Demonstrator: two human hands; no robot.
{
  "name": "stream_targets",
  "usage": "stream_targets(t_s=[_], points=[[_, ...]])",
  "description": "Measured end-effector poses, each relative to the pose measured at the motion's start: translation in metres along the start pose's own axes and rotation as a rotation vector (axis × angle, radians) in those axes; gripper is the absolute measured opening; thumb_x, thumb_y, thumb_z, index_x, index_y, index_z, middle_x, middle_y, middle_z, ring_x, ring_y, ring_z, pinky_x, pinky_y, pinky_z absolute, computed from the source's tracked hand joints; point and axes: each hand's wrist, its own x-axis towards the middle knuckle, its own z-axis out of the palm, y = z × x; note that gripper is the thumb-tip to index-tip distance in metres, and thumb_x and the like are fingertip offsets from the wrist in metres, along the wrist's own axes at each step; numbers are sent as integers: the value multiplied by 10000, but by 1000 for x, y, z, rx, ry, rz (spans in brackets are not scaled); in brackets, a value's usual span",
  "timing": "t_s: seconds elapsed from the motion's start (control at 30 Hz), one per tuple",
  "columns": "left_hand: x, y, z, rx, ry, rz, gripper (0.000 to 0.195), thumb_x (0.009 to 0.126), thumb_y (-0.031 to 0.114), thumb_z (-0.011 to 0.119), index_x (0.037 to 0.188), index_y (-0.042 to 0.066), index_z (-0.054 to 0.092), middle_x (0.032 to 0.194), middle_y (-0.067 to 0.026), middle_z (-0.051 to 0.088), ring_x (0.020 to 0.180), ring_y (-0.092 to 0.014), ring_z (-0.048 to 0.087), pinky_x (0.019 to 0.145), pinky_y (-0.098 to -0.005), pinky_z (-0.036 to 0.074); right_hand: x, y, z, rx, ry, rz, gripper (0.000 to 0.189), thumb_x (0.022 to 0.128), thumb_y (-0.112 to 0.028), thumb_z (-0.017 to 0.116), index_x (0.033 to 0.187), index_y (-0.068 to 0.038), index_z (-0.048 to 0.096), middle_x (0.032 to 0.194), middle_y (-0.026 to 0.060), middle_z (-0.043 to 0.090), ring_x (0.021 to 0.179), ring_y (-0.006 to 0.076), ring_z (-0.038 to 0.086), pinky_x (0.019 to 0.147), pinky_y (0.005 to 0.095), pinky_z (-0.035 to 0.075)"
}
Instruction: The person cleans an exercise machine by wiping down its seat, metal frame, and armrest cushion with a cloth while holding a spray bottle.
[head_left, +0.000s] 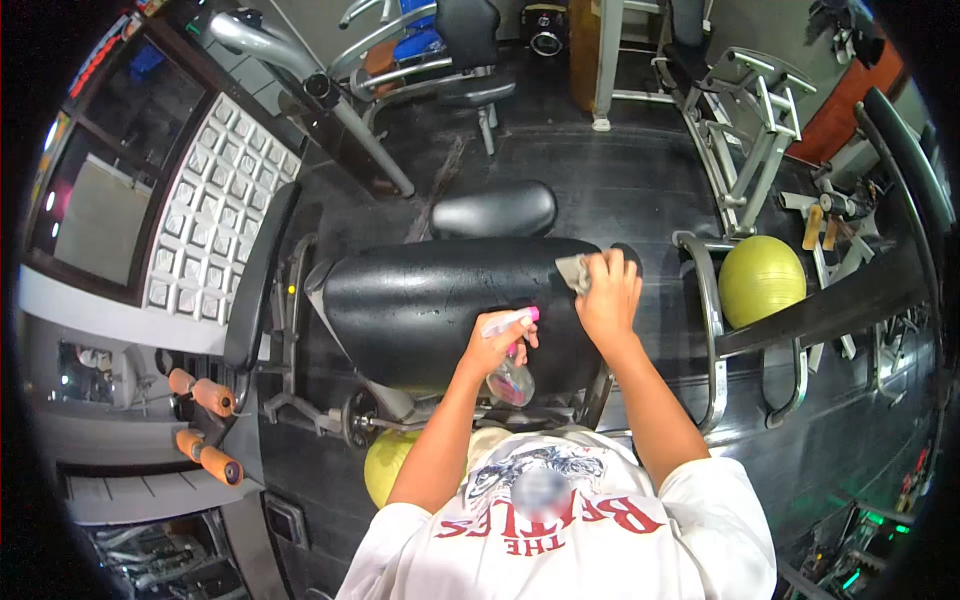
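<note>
A clear spray bottle (511, 382) with a pink and white trigger head is gripped in my left hand (501, 343), held above the near side of a black padded bench (420, 300). My right hand (611, 292) grasps a folded greyish cloth (573, 274) at the right end of that pad. Small wet-looking marks show on the black upholstery, mostly around its middle. Beyond the pad sits a smaller black cushion (493, 210). My right fingers cover part of the cloth.
A yellow-green exercise ball (763, 281) lies to the right beside a curved metal frame (705, 330). Another ball (386, 461) is partly hidden by my left arm. Orange foam rollers (214, 397) stick out at left. A barbell plate (356, 418) sits low left of the bench.
</note>
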Motion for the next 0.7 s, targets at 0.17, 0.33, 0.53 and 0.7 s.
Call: stream_targets(t_s=[0.17, 0.33, 0.53, 0.7], points=[[3, -1, 6, -3, 7, 17, 359, 999, 293, 682, 983, -66, 673, 785, -141, 697, 491, -171, 620, 474, -299, 497, 7, -45, 28, -103, -13, -103, 274, 811, -129, 664, 1084, -137, 679, 1155, 78, 578, 1056, 334, 544, 853, 508, 432], [-17, -12, 0, -31, 66, 109, 354, 998, 299, 671, 1009, -55, 656, 804, -166, 681, 513, -198, 620, 495, -319, 508, 0, -25, 10, 5, -23, -172, 352, 761, -88, 718, 1107, -135, 675, 1189, 76, 578, 1085, 355, 545, 853, 508, 438], [-65, -19, -43, -48, 292, 120, 340, 1003, 306, 639, 935, -26, 613, 792, -190, 668, 494, -214, 608, 507, -336, 524, -30, 10, -7, 32, -46, 116, 579, 656, -54, 817, 1195, -176, 644, 1306, 74, 538, 1169, 363, 520, 943, 505, 438], [-81, 6, -56, 18, 326, 148, 328, 997, 295, 647, 925, -22, 603, 802, -185, 669, 493, -208, 605, 517, -333, 526, -20, -40, 4, -100, -56, 84, 582, 656, -108, 834, 1199, -170, 635, 1299, 83, 525, 1165, 360, 504, 914, 519, 419]])
